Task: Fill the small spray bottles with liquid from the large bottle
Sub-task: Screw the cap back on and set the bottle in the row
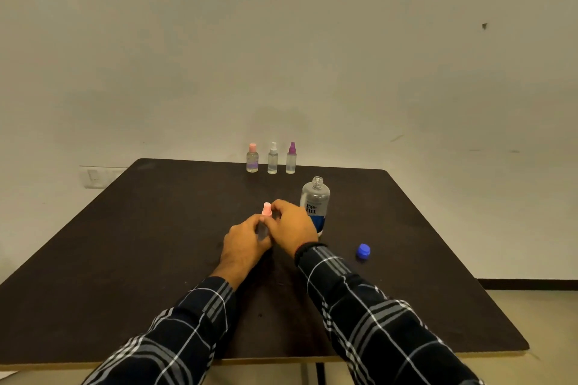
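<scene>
Steadying seems the aim: my left hand (247, 239) wraps the body of the small spray bottle (261, 229) mid-table while my right hand (294, 225) pinches its pink sprayer top (266, 209), I judge to twist it, with the uncapped large bottle (314, 203) just beside, handy for pouring.

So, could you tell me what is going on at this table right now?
A person is working on a small spray bottle at mid-table: the left hand grips its body and the right hand pinches its pink top. The large bottle stands open just behind, its blue cap lying on the table. Three more small bottles wait in a row at the far edge.
</scene>
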